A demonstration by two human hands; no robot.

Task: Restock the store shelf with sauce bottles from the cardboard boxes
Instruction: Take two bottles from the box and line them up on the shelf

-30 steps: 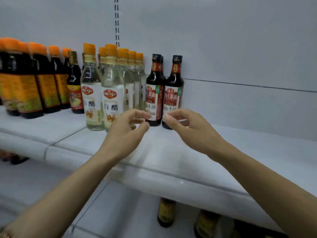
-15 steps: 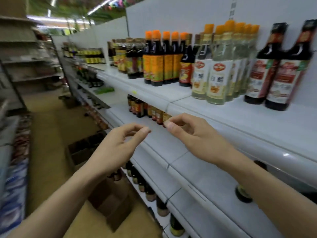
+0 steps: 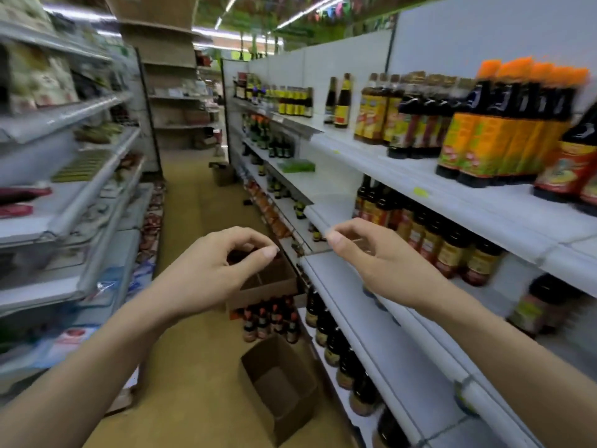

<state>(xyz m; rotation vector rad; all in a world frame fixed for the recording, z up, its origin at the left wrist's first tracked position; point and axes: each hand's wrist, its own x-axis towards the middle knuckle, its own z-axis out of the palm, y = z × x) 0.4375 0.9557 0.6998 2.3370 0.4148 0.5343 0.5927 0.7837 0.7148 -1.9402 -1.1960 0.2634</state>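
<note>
My left hand (image 3: 210,273) and my right hand (image 3: 371,253) hang in mid-air over the aisle, fingers loosely curled, holding nothing. Below them on the floor stands an open cardboard box (image 3: 268,287) with several dark sauce bottles with red caps (image 3: 271,321) in it. A second, empty cardboard box (image 3: 284,392) lies nearer to me. The white store shelf (image 3: 403,350) runs along the right. Its upper level carries orange-capped dark bottles (image 3: 504,124), and the level below holds dark bottles with yellow labels (image 3: 449,250).
Shelving with packaged goods (image 3: 64,205) lines the left side of the aisle. The yellowish floor (image 3: 193,367) runs between the two sides. Another small box (image 3: 223,174) sits on the floor farther down. More dark bottles (image 3: 342,357) stand on the lowest level at right.
My view has swung left from facing the shelf to looking down the aisle. Both hands have drawn back from the shelf and stay empty. The floor boxes have come into sight.
</note>
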